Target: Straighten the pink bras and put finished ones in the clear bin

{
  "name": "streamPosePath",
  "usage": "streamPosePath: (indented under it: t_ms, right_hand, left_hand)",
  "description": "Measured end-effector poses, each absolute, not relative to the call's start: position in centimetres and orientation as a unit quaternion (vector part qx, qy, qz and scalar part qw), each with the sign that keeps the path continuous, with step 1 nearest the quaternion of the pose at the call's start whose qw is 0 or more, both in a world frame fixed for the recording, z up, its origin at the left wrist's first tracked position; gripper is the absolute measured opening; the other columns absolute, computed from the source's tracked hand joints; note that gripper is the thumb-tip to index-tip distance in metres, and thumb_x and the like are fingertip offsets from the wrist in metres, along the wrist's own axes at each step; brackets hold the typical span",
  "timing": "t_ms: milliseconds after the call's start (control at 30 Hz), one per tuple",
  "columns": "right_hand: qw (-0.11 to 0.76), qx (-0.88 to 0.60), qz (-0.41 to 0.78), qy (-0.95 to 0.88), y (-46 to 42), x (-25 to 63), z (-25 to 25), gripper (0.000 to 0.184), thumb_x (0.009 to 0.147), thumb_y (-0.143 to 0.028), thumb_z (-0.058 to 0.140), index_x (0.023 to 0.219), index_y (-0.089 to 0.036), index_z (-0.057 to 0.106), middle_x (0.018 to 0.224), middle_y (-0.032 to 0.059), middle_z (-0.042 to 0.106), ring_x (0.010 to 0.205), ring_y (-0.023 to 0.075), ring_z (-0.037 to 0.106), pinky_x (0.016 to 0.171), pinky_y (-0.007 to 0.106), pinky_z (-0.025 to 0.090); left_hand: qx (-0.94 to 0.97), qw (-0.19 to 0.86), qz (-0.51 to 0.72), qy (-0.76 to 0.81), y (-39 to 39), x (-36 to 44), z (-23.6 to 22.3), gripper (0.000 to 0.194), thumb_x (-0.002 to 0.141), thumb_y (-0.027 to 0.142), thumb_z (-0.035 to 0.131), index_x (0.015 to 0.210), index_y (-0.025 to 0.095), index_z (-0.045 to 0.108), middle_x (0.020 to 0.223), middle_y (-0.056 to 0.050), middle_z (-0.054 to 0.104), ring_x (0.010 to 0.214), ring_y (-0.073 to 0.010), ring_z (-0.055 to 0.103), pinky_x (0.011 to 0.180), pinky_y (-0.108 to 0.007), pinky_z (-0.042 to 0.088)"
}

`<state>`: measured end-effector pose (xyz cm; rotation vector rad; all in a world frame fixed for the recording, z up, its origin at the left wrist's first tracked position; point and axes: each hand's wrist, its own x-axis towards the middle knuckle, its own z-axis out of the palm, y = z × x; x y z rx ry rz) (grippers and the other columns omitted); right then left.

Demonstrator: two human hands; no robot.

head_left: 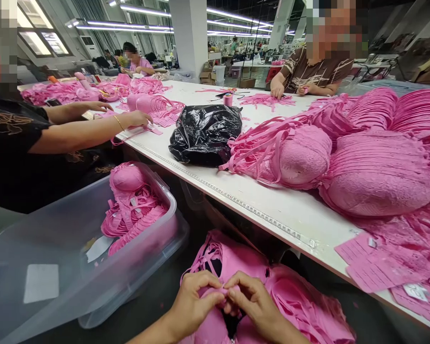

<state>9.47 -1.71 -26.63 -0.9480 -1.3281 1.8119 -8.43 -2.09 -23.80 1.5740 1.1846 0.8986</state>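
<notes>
Both hands meet low in the middle, over pink bras [294, 301] bunched just below the table's edge. My left hand [198, 298] is closed, thumb and fingers pinching a narrow piece of pink fabric [215, 290]. Close against it, my right hand [249, 298] pinches the same piece with thumb and forefinger. Whether this piece is a strap or a bra's edge, I cannot tell. Pink straps and moulded cups spread around and beneath both hands, with a dark gap showing between them.
A white table [215, 179] with a measuring tape [232, 197] along its edge bears stacked pink bras [383, 172] and a black plastic bag [206, 134]. At left, a clear tub [129, 272] holds more bras. A co-worker's arms [89, 126] reach over the table; another person [315, 71] works opposite.
</notes>
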Motion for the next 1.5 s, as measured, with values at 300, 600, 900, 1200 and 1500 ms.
streamPosePath:
  t_ms: [300, 600, 900, 1200, 1500]
  right_hand:
    - [0.131, -0.615, 0.403, -0.665, 3.9, 9.0, -30.2, 0.02, 0.072, -0.009, 0.049, 0.055, -0.017, 0.056, 0.057, 0.0046, 0.064, 0.057, 0.0171, 0.06, 0.052, 0.023, 0.033]
    - [0.154, -0.66, 0.38, -0.629, 3.7, 7.2, -32.7, 0.017, 0.067, -0.008, 0.051, 0.053, -0.015, 0.058, 0.06, 0.0072, 0.065, 0.056, 0.0176, 0.059, 0.049, 0.023, 0.028]
    - [0.214, -0.65, 0.394, -0.614, 3.0, 7.8, -33.1, 0.019, 0.072, -0.017, 0.047, 0.056, -0.016, 0.056, 0.05, 0.0005, 0.057, 0.05, 0.0145, 0.051, 0.048, 0.022, 0.03]
    - [0.241, -0.648, 0.413, -0.593, 3.2, 7.1, -33.6, 0.013, 0.063, -0.014, 0.046, 0.052, -0.017, 0.052, 0.048, 0.0004, 0.053, 0.047, 0.0145, 0.048, 0.046, 0.023, 0.028]
    - [0.304, -0.609, 0.443, -0.583, 2.8, 7.8, -32.9, 0.015, 0.068, -0.025, 0.045, 0.055, -0.019, 0.048, 0.046, -0.0035, 0.046, 0.043, 0.0111, 0.039, 0.044, 0.021, 0.029]
  left_hand:
    - [0.733, 0.317, 0.314, 0.513, 2.3, -10.0, -29.0, 0.012, 0.08, 0.017, 0.055, 0.073, 0.016, 0.065, 0.071, -0.003, 0.067, 0.065, -0.0129, 0.059, 0.063, -0.022, 0.044]
    - [0.842, 0.188, 0.275, 0.425, 2.7, -10.2, -30.5, 0.02, 0.086, 0.013, 0.045, 0.073, 0.016, 0.059, 0.069, -0.003, 0.062, 0.065, -0.0139, 0.056, 0.062, -0.024, 0.044]
    - [0.88, 0.113, 0.245, 0.392, 3.1, -10.0, -30.6, 0.022, 0.087, 0.01, 0.041, 0.073, 0.016, 0.057, 0.069, -0.004, 0.059, 0.069, -0.015, 0.054, 0.062, -0.024, 0.045]
    - [0.887, 0.084, 0.241, 0.385, 3.3, -10.0, -30.8, 0.025, 0.086, 0.007, 0.038, 0.071, 0.015, 0.056, 0.069, -0.005, 0.059, 0.067, -0.0159, 0.051, 0.06, -0.025, 0.043]
    - [0.906, 0.034, 0.221, 0.36, 3.1, -9.5, -31.3, 0.024, 0.083, 0.006, 0.038, 0.072, 0.015, 0.057, 0.068, -0.005, 0.056, 0.064, -0.0167, 0.048, 0.056, -0.027, 0.041]
